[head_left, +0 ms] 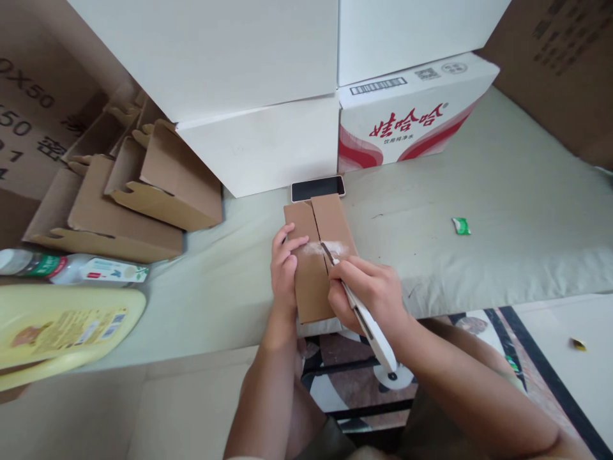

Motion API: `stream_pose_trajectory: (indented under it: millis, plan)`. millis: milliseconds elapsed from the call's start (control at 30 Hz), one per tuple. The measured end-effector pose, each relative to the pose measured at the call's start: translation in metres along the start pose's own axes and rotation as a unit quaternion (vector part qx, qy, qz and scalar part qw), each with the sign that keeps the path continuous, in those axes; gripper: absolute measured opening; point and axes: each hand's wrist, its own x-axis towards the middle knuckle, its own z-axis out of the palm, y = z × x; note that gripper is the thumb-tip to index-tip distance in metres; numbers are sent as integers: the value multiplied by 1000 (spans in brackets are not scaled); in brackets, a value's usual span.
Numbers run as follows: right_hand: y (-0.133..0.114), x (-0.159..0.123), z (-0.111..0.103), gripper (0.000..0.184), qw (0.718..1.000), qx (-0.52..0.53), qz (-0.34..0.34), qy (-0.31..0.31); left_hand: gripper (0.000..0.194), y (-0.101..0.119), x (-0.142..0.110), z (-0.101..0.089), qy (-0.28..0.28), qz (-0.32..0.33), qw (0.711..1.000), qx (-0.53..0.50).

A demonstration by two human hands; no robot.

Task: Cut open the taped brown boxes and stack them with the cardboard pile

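A small brown cardboard box point(313, 294) lies in front of me with a slit along the middle of its top. My left hand point(284, 271) grips its left side, some fingers resting on the top face. Closed around a white utility knife point(371, 327) is my right hand point(378, 287). The knife's blade is out, and its tip meets the slit at a whitish scuffed patch point(338, 247). A phone point(318, 188) with a dark screen lies just behind the box.
White cartons point(258, 150) are stacked at the back, one with red print point(407, 128). To the left are open cardboard boxes point(129, 207), a bottle point(71, 267) and a yellow jug point(71, 326). A green wrapper point(461, 225) lies at right on the pale cloth surface point(507, 185).
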Motion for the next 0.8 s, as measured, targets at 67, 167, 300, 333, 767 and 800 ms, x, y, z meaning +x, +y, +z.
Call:
stream_pose_trajectory:
  millis: [67,167,300,333,767,800]
  plan:
    - [0,0,0,17,1000,1,-1,1,48,-1,0,0,2,1,1000,0]
    - [0,0,0,17,1000,-1,-4,8,48,-1,0,0,-1,8,1000,-7]
    - [0,1,0,17,1000,4,0,11,48,0,0,0,-5,10,1000,-8]
    - [-1,1,0,17,1000,5,2,9,48,0,0,0,-4,8,1000,-8]
    - [-1,2,-1,17,999,26,12,15,46,0,0,-2,-14,9,1000,-12]
    - [-1,2,-2,17,999,28,12,15,46,0,-1,-2,-14,8,1000,-12]
